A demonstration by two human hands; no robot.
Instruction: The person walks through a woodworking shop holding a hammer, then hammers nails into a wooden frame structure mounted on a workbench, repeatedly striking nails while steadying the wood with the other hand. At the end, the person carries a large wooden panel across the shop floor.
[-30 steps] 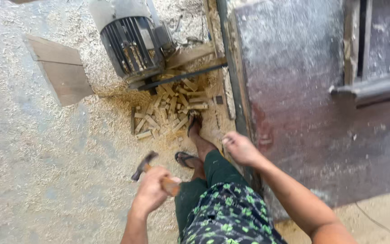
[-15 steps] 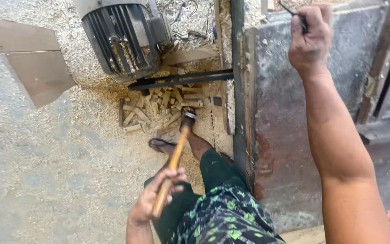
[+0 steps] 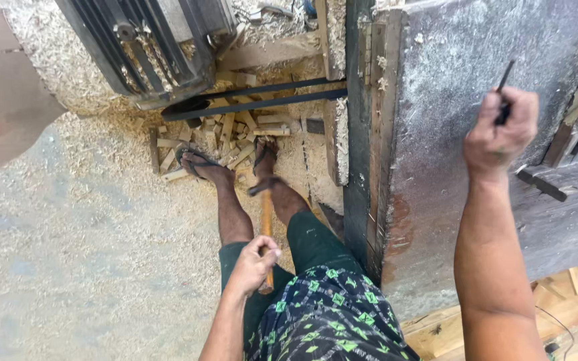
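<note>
My left hand point(image 3: 254, 263) grips the wooden handle of a hammer point(image 3: 265, 212), whose dark head points down toward my sandalled feet point(image 3: 199, 164). My right hand point(image 3: 500, 132) is raised over a grey, dusty metal machine table point(image 3: 449, 80) and pinches a thin dark rod, like a nail or a pencil point(image 3: 504, 83), sticking up out of the fist. I stand beside the table's edge in green patterned shorts.
A large ribbed electric motor point(image 3: 148, 47) sits on the sawdust floor ahead, with a dark belt point(image 3: 255, 97) running to the machine. Several small wood offcuts point(image 3: 235, 137) lie around my feet. A brown board point(image 3: 1, 100) lies at left. Wooden planks point(image 3: 570, 301) show at lower right.
The hammer has swung from level to hanging head down beside my legs. My right hand rose from my thigh to the machine table, now holding the thin dark rod.
</note>
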